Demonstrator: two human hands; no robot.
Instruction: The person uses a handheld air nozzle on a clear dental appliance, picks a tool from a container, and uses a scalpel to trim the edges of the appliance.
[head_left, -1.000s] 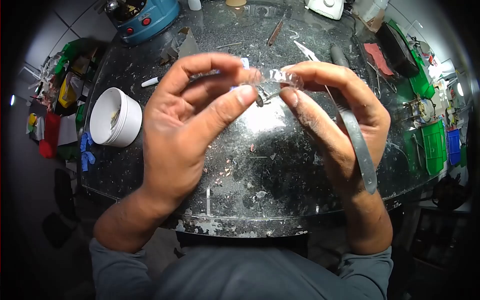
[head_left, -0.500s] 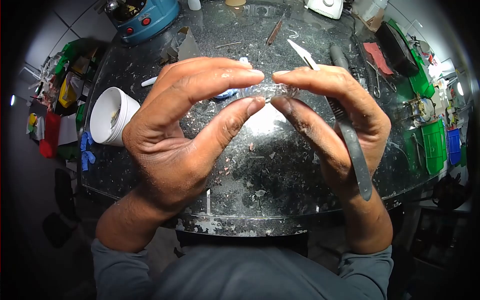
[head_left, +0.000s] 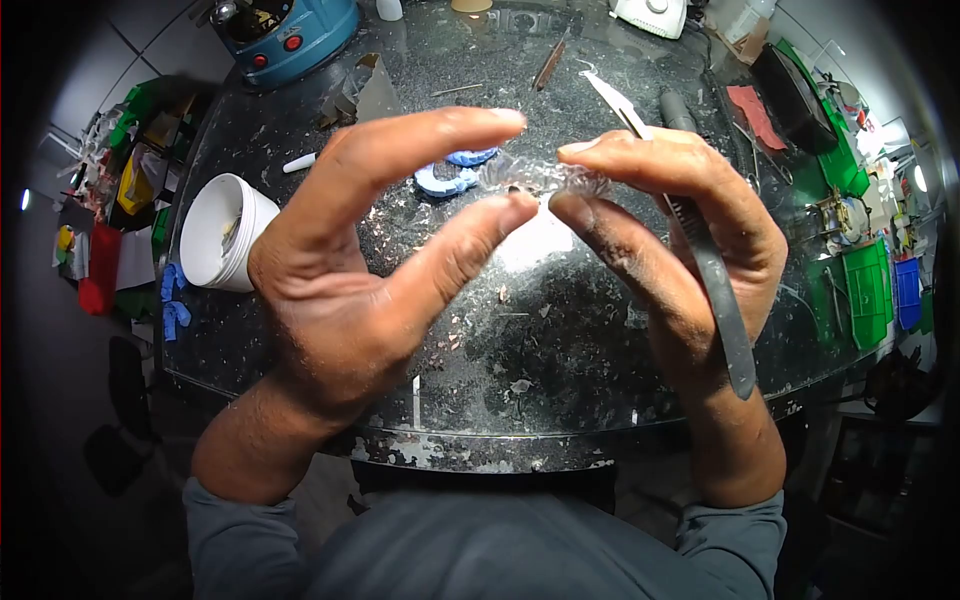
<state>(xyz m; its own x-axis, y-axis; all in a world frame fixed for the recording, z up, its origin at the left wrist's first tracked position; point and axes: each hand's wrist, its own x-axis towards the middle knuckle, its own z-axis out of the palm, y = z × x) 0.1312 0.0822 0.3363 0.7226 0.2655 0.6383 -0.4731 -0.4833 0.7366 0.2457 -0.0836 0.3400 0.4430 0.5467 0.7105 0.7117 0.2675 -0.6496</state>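
Note:
A clear, ridged, arch-shaped plastic piece that looks like a dental aligner (head_left: 518, 174) is up between my hands. My right hand (head_left: 690, 200) pinches its right end between thumb and forefinger. Tucked through the same hand is a scalpel (head_left: 722, 310), its blade pointing up and away and its flat dark handle hanging down past the palm. My left hand (head_left: 350, 250) has its fingers apart, with the forefinger raised above the aligner and the thumb tip right at its lower left edge. Behind the aligner, on the bench, lies a blue horseshoe-shaped dental model (head_left: 440, 185).
A white tub (head_left: 262, 225) stands left on the dark, speckled bench (head_left: 540, 390). A blue machine (head_left: 305, 35) is at the back left. Scissors (head_left: 785, 172), red sheet (head_left: 755, 115) and a dark handpiece (head_left: 677, 108) lie right. Green bins (head_left: 868, 290) flank the bench.
My left forefinger and thumb have spread apart from their pinch on the aligner. My right hand has shifted slightly right with the aligner and scalpel. More of the blue model shows.

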